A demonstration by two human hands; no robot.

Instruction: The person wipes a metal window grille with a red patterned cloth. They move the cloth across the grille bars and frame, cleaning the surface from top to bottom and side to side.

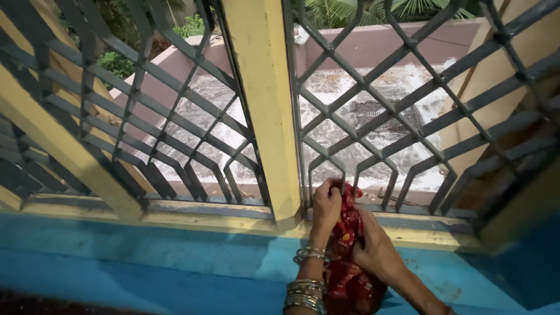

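My left hand (325,205) grips the top of a red patterned cloth (349,256) and presses it against the lower bars of a grey metal window grille (373,157). Several metal bangles circle that wrist. My right hand (376,248) holds the same cloth from the right side, lower down, near the yellow sill (233,221). The cloth hangs bunched between both hands, over the blue wall below.
A yellow window post (265,105) splits the grille into two panels. A blue painted wall (146,262) lies under the sill. Beyond the bars are a pale concrete roof slab (350,111), a low parapet and green plants (116,61).
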